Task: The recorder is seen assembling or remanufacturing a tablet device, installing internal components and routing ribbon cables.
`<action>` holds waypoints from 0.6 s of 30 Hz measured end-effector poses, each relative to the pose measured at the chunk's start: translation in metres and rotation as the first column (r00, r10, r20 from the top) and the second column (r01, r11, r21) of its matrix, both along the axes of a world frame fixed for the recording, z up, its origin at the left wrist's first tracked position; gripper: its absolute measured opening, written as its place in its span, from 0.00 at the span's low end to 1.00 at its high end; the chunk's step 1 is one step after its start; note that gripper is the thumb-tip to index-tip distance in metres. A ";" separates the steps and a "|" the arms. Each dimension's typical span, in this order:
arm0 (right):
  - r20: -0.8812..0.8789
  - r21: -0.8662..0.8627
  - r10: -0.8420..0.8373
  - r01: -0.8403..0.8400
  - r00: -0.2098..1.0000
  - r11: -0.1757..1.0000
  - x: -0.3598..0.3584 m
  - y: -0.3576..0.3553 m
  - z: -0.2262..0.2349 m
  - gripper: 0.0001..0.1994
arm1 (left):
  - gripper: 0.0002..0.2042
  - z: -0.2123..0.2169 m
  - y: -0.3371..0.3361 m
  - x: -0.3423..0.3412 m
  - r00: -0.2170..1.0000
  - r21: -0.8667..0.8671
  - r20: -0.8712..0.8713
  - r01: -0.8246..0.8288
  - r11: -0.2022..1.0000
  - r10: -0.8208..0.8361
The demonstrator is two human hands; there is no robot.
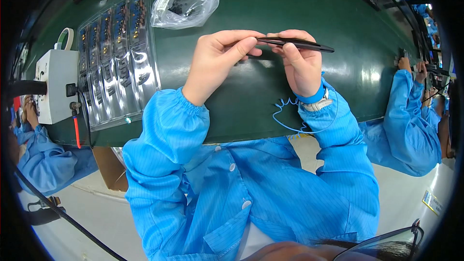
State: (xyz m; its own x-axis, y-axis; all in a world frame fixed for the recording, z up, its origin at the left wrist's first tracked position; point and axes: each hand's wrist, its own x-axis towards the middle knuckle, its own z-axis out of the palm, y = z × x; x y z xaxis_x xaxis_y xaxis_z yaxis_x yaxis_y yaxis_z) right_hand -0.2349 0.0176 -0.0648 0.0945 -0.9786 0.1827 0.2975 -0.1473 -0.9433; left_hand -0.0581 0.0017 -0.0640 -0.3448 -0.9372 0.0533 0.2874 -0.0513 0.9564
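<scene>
Black tweezers (309, 45) lie across my right hand (300, 65), held between its thumb and fingers with the points toward the left. Thumb and forefinger of my left hand (220, 60) are pinched together right at the tweezers' tips. Whatever sits in that pinch, if anything, is too small or hidden to make out. Both hands are raised over the green table (232, 104). Around my right wrist run a blue band (311, 97) and a pale watch-like strap (319, 104), with a coiled blue cord (278, 111) hanging from it.
To the left lies a clear plastic tray (145, 70) with rows of small circuit boards. Beside it stands a white box (60, 87) with cables. A clear bag (203, 7) of dark parts rests at the back. Co-workers in blue sleeves (403, 116) sit at both sides.
</scene>
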 end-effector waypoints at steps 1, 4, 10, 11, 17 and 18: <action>-0.002 0.001 0.001 -0.001 1.000 1.000 0.000 0.000 0.000 0.10 | 0.09 0.000 0.000 0.000 1.000 0.025 -0.020 -0.004 1.000 0.004; 0.036 0.019 0.027 -0.028 0.999 0.999 -0.002 -0.001 -0.003 0.10 | 0.09 0.000 0.000 -0.001 1.000 0.030 -0.011 0.007 1.000 -0.007; 0.446 0.234 0.092 -0.215 0.890 0.948 -0.009 -0.003 -0.011 0.12 | 0.08 0.006 0.002 -0.002 0.995 0.019 -0.095 -0.016 1.000 0.018; 0.446 0.234 0.093 -0.216 0.890 0.948 -0.010 -0.002 -0.011 0.12 | 0.08 0.006 0.003 -0.002 0.995 0.018 -0.095 -0.017 1.000 0.019; 0.576 0.314 0.107 -0.341 0.810 0.886 -0.013 -0.002 -0.012 0.12 | 0.07 0.004 0.004 -0.002 1.000 -0.035 0.025 -0.018 0.999 0.019; 0.585 0.312 0.120 -0.360 0.802 0.879 -0.013 -0.003 -0.013 0.12 | 0.06 0.004 0.004 -0.003 0.999 -0.049 0.032 -0.037 0.998 0.038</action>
State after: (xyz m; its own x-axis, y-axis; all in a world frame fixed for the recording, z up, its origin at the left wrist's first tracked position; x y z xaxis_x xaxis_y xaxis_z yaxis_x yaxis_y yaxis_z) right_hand -0.2482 0.0151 -0.0777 0.3408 -0.9332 -0.1137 0.7416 0.3412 -0.5776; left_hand -0.0609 0.0061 -0.0602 -0.3119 -0.9460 0.0886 0.2568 0.0058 0.9664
